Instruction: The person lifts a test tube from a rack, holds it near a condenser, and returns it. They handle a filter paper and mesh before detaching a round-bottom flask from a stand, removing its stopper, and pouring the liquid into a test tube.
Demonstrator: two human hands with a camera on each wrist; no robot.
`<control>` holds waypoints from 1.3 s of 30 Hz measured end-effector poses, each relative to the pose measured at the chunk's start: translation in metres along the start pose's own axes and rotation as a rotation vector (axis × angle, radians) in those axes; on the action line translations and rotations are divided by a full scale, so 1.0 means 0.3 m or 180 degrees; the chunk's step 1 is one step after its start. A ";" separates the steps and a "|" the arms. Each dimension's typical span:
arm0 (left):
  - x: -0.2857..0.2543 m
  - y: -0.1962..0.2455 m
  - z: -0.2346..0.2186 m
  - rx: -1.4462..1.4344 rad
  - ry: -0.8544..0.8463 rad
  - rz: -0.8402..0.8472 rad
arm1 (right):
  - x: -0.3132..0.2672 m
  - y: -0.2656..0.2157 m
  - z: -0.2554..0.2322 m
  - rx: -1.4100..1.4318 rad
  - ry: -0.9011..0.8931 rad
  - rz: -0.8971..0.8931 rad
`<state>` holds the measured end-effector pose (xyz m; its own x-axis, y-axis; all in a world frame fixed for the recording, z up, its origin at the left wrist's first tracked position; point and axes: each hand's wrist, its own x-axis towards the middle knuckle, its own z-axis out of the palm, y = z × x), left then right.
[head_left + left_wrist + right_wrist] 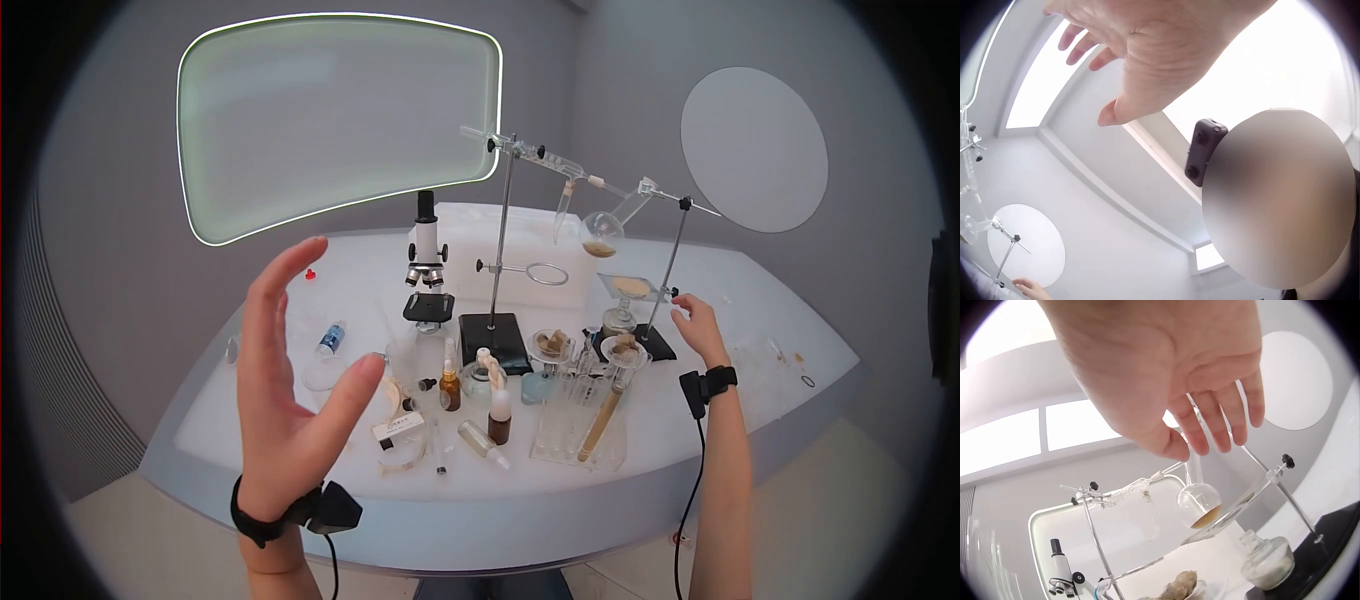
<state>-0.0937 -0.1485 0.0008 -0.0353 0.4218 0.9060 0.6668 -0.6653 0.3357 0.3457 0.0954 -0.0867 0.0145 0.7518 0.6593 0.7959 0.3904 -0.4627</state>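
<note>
My left hand (300,400) is raised over the left side of the table, thumb spread from the fingers, holding nothing. In the left wrist view its palm (1166,56) faces the camera, fingers apart. My right hand (702,330) hovers beside the right stand's rod (677,245), its fingertips near the lower clamp knob (675,292). Loosely extended fingers and a bare palm (1166,375) show in the right wrist view. Nearby, a round-bottom flask (601,232) with brown liquid hangs tilted. Below it, a plate (612,285) sits above a spirit lamp (619,322).
A microscope (427,250) stands at the back. The left stand (505,220) bears a glass condenser (545,160) and an iron ring (546,274). Dropper bottles (499,415), a test-tube rack (560,445), a small box (398,429) and a blue-labelled bottle (331,339) crowd the table.
</note>
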 end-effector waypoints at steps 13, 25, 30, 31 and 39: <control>0.041 -0.339 0.186 -0.1108 0.1440 -0.0541 | -0.043 -0.118 -0.020 0.0522 0.1334 -0.0166; 0.036 -0.456 0.245 -0.0794 0.1917 0.0053 | -0.052 -0.180 -0.075 0.0175 0.2243 -0.0443; 0.032 -0.437 0.247 -0.0523 0.1901 0.0259 | -0.056 -0.171 -0.081 0.0610 0.2411 -0.0469; 0.038 -0.422 0.254 -0.0590 0.1983 0.0282 | -0.054 -0.168 -0.078 0.0611 0.2398 -0.0458; 0.018 -0.468 0.232 0.0073 0.1559 0.0388 | -0.053 -0.156 -0.090 0.0244 0.1494 0.0123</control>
<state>-0.1359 -0.0100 -0.0595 -0.2976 -0.0003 0.9547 0.7039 -0.6756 0.2192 0.3246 0.0508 -0.0596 0.3291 0.4520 0.8291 0.7427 0.4183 -0.5229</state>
